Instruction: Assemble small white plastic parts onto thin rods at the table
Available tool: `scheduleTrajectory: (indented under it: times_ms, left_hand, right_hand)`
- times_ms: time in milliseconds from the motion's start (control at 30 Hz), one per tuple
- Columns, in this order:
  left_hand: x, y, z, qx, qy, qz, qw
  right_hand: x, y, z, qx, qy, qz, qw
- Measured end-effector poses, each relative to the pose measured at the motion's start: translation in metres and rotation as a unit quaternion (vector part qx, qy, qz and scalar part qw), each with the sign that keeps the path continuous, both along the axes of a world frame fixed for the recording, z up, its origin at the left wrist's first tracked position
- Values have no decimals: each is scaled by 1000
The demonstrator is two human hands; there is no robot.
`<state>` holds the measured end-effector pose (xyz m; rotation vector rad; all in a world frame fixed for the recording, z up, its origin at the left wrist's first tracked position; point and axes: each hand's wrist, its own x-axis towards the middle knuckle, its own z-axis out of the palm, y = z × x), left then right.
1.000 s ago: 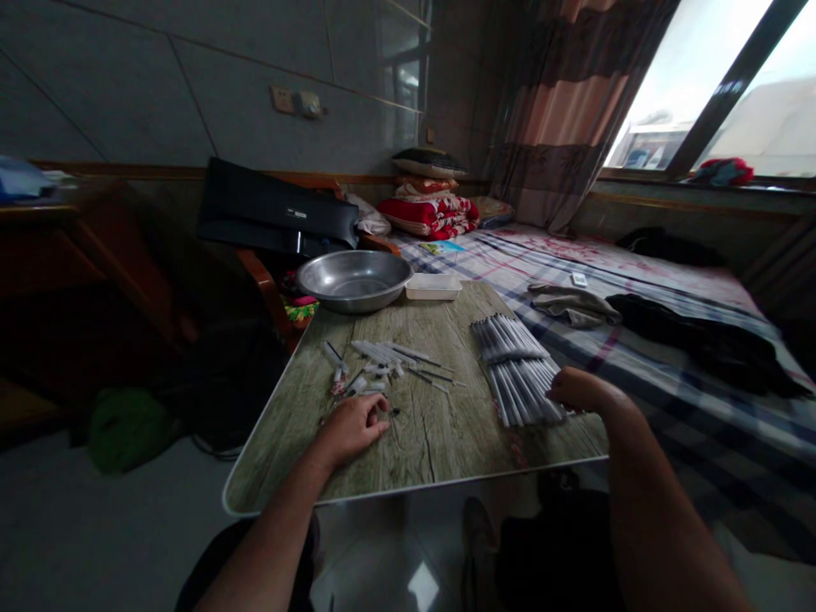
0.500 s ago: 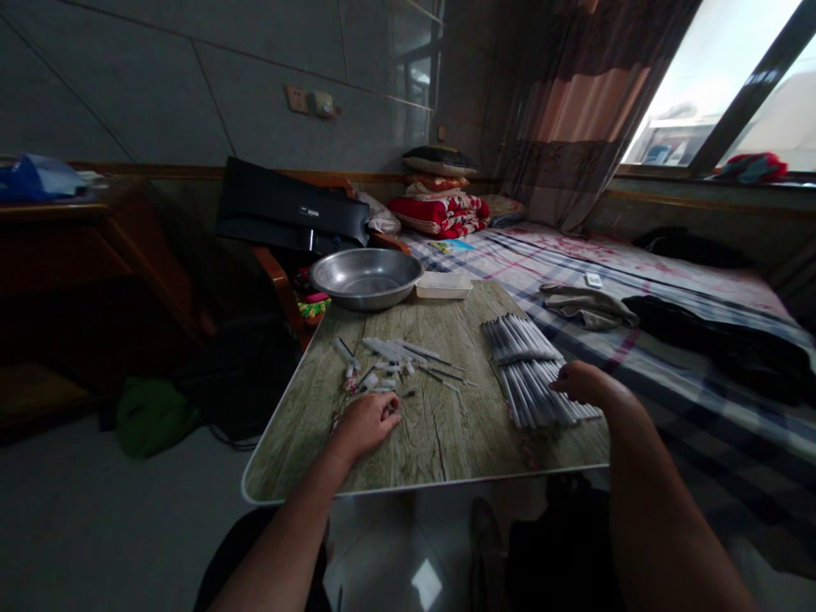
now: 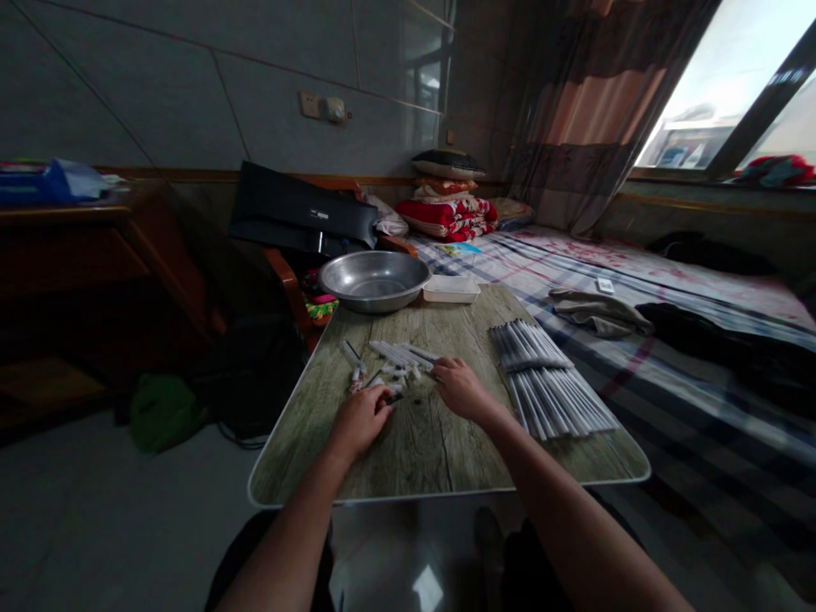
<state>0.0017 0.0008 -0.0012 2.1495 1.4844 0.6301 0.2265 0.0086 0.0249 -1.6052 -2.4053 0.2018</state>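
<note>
Metal basin (image 3: 375, 296), white tray (image 3: 451, 297) alongside, loose tubes (image 3: 391, 351)

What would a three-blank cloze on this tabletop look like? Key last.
Seen from the camera, the metal basin stands at the ____ (near/far) end of the table.
The lined-up rods lie to the ____ (left/right) of the right hand.
The shallow tray sits beside the ____ (basin/rods).
Missing: far; right; basin.
</note>
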Motion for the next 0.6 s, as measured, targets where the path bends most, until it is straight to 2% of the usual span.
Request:
scheduleTrajectory:
  times_ms: [100, 233, 600]
  left_hand:
    - [-3, 0, 0, 10, -23, 10, 1000]
    - [-6, -1, 0, 8, -62, 28, 998]
    - [-1, -3, -1, 1, -99, 26, 995]
  right_hand:
    - [-10, 13, -9, 3, -18, -58, 998]
    - [-17, 30, -12, -8, -42, -122, 992]
    - [-21, 41, -23, -9, -60, -179, 982]
